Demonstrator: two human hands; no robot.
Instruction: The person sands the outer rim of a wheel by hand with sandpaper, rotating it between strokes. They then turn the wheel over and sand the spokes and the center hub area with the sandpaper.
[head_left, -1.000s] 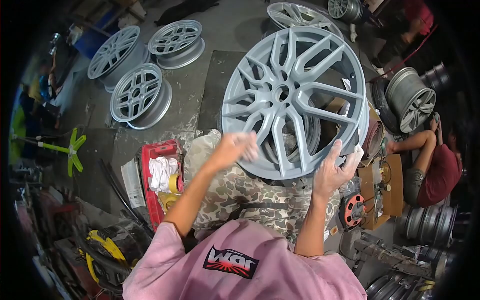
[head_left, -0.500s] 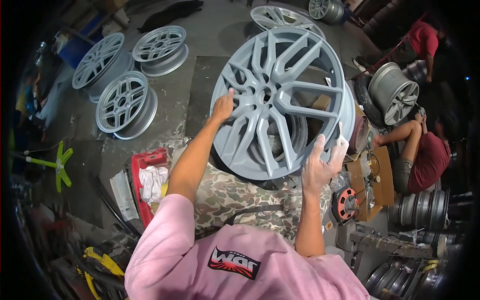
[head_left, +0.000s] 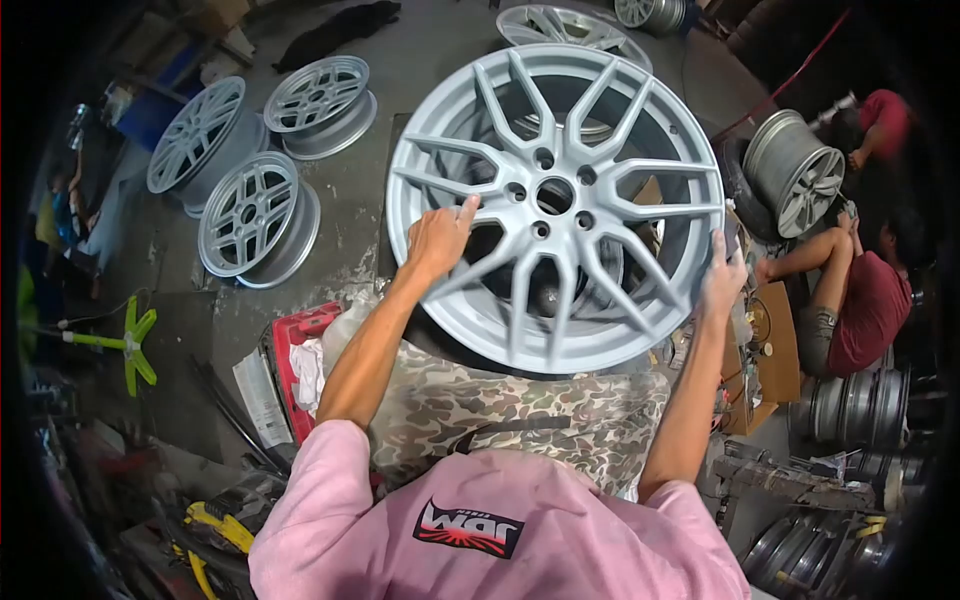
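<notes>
1. Head view, change: I note that the grey wheel (head_left: 562, 225) has swung round since half a second ago; its face now sits squarer to the camera and its spokes lie at a different angle.
2. Head view, hands: my left hand (head_left: 436, 244) has shifted lower on the wheel and appears clamped on a spoke, one digit extended toward the hub. My right hand (head_left: 722, 280) has moved up to the wheel's right outer edge; it is blurred, and I cannot tell whether it grips.
3. Head view, meaning: I judge this to be a repositioning, bringing another stretch of spokes within reach.
4. Head view, location: the wheel is tilted, just beyond the camouflage cloth (head_left: 500, 410); its support is hidden.
5. Head view, condition: matt, even grey; paired, forked spokes; five bolt holes around an open centre bore. I observe no obvious damage, though fine marks would not show.
</notes>
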